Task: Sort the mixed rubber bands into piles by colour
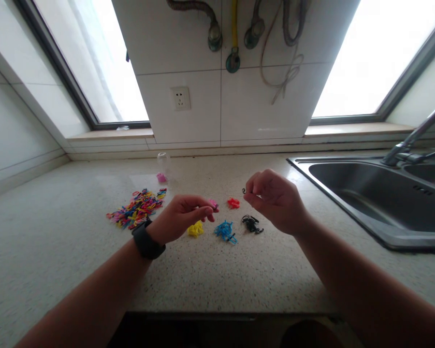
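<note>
My left hand [186,215] is closed in a pinch, with a small black rubber band [216,206] at its fingertips. A pink pile [212,203] shows partly behind those fingers. My right hand [273,198] pinches another black rubber band [244,191] between thumb and forefinger, above the counter. Below it lies a pile of black bands [252,224]. Small sorted piles sit between the hands: red bands [234,203], blue bands [224,231] and yellow bands [195,229]. Left of my left wrist spreads a large heap of mixed-colour bands [137,208].
A clear plastic container [163,161] stands at the back, with a pink piece [161,177] by it. The steel sink [369,193] with its faucet [402,147] is on the right. The speckled counter [217,280] ends at a front edge near me.
</note>
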Action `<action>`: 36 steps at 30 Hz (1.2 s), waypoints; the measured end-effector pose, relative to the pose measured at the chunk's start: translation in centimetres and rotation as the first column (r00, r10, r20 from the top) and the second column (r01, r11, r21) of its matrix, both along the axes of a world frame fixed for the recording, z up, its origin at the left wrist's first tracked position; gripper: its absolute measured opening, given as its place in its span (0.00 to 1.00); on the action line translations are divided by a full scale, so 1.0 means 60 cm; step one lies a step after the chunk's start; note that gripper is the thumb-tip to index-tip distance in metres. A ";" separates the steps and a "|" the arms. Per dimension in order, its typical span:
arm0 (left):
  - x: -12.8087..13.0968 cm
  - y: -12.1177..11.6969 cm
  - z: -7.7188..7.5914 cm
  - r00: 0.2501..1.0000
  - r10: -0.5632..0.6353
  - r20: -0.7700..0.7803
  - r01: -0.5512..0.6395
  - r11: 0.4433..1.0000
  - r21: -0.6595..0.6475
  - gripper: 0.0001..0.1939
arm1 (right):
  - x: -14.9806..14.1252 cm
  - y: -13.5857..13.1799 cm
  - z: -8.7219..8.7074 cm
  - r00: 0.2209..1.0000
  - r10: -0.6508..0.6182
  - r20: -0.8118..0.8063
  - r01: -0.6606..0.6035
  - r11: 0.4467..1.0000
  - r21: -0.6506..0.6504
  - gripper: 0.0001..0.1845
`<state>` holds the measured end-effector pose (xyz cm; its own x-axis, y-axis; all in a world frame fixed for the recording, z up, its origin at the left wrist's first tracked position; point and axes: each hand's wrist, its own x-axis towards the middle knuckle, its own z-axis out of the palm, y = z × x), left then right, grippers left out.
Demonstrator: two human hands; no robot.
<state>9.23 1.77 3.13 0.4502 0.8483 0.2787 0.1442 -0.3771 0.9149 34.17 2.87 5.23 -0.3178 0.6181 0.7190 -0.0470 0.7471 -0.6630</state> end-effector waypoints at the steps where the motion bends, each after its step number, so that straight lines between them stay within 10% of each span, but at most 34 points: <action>1: 0.001 -0.001 0.001 1.000 0.001 -0.002 -0.001 1.000 0.003 0.17 | 0.001 0.000 0.000 1.000 0.003 0.006 -0.003 1.000 -0.006 0.09; 36: 0.006 -0.007 -0.013 0.999 -0.008 -0.038 0.009 1.000 0.022 0.13 | 0.009 0.014 0.000 1.000 0.022 0.021 -0.020 0.997 -0.069 0.03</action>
<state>9.60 1.35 2.38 0.4677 0.8384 0.2799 0.1756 -0.3985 0.9002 34.71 3.70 5.20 -0.3463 0.6585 0.6682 -0.0473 0.6991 -0.7135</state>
